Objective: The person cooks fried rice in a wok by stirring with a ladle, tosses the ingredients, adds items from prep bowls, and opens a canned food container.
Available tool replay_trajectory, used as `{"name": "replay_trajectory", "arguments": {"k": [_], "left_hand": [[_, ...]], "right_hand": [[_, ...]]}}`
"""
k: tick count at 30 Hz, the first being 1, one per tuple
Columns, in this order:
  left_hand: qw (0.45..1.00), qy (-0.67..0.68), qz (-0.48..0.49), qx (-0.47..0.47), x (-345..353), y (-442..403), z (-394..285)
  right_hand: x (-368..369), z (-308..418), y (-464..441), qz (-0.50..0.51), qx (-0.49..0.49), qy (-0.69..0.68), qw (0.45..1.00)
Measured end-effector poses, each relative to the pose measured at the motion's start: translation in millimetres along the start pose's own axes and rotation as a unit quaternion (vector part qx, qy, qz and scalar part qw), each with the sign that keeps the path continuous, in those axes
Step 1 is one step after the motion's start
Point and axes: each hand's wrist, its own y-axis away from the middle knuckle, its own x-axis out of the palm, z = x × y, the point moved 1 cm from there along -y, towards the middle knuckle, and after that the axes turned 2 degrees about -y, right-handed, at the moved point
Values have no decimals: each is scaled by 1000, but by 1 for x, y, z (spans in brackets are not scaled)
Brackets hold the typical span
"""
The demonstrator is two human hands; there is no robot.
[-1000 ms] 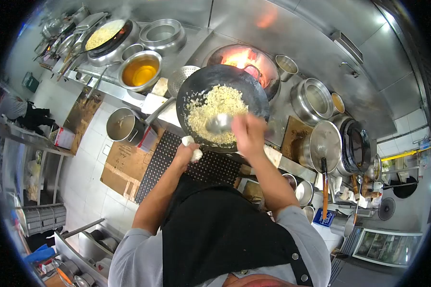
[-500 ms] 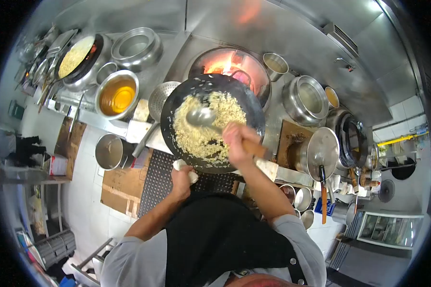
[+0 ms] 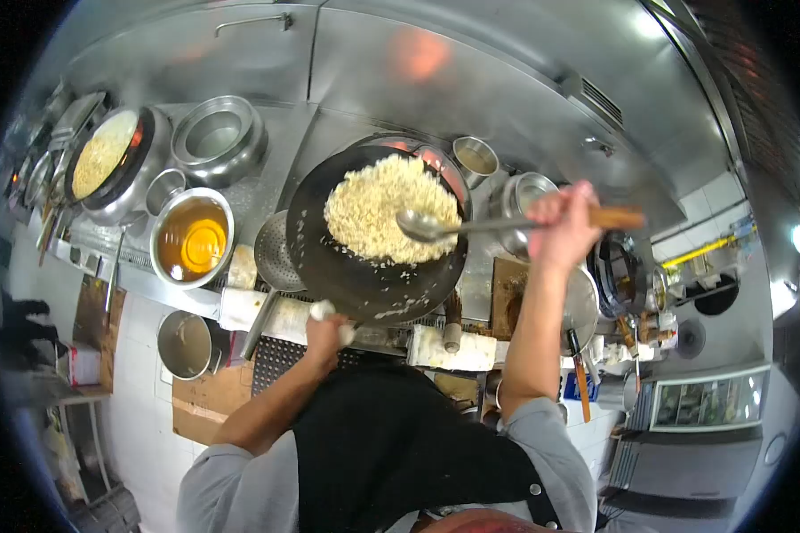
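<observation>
A large black wok (image 3: 329,275) is tilted over the burner, with a mass of fried rice (image 3: 378,209) gathered toward its far side. My left hand (image 3: 324,334) is closed around a white cloth (image 3: 323,310) at the wok's near rim; the grip beneath the cloth is hidden. My right hand (image 3: 564,222) is wrapped round the handle of a ladle (image 3: 422,226), out to the right of the wok. The ladle's metal bowl touches the right part of the rice, and its wooden end sticks out past my fist. Loose grains cling to the wok's near wall.
A perforated skimmer (image 3: 278,253) lies left of the wok. Beyond it stand a bowl of yellow oil (image 3: 194,240) and a lidded-looking steel pot (image 3: 218,138). Another wok (image 3: 107,164) holds food at far left. A steel cup (image 3: 476,160) stands behind right.
The wok has tipped, and the rice has moved from its middle to the far side. My right hand has swung right and upward with the ladle. The camera view has shifted.
</observation>
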Motion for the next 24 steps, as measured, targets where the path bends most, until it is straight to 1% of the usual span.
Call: {"name": "replay_trajectory", "arguments": {"k": [1,2,3,4,5,6,7,9,10,11,13,14,15,16,17,18,19,20,21,22,23,24], "left_hand": [[999,28,-24,-37,7,-5,-6],[999,14,-31,-1,23,-36,-4],[1000,10,-11,-9,41,-52,-16],[1000,10,3,-19,46,-70,-15],[999,13,19,-27,51,-87,-10],[1000,10,5,-19,44,-92,-3],[1000,10,-9,-13,30,-90,7],[999,-33,11,-6,-5,-53,23],[998,-54,29,3,-19,-39,29],[998,-55,31,-5,-16,-32,26],[999,-40,-29,-19,-7,-4,17],[998,-18,-28,-49,18,-3,-12],[998,21,-42,-38,36,-22,-14],[997,-15,-59,-40,52,-42,-27],[997,22,5,-77,58,-62,-32],[996,9,21,-84,54,-79,-20],[995,-11,42,-91,48,-96,-10],[995,-19,52,-89,42,-95,0],[999,-31,18,-41,31,-85,14],[999,-41,-16,7,18,-77,23],[999,-32,2,-19,4,-65,20],[1000,-22,16,-7,5,-47,-6]], "right_hand": [[2,11,9,21,2,-33,999],[10,4,22,21,-3,-31,999],[11,-30,32,-40,27,19,999],[24,-73,44,-30,24,37,999],[12,-134,47,60,-15,-36,997],[12,-155,45,116,49,-27,992],[20,-156,31,97,46,21,994],[20,-132,-10,65,34,44,996],[14,-106,-22,61,49,10,997],[9,-76,-31,57,67,-22,996],[-1,-19,-15,17,80,-41,996],[-4,-9,2,44,45,-33,997],[-7,-2,18,72,8,-28,997],[-21,-29,31,-2,30,12,999],[-9,-63,45,-50,53,27,997],[-12,-112,55,12,-12,44,999],[-25,-141,56,134,14,131,982],[-22,-137,45,133,27,125,983],[-17,-129,32,133,37,118,983],[-19,-103,18,83,42,90,992],[-24,-68,8,31,51,63,996],[-25,-33,9,13,9,90,996]]}}
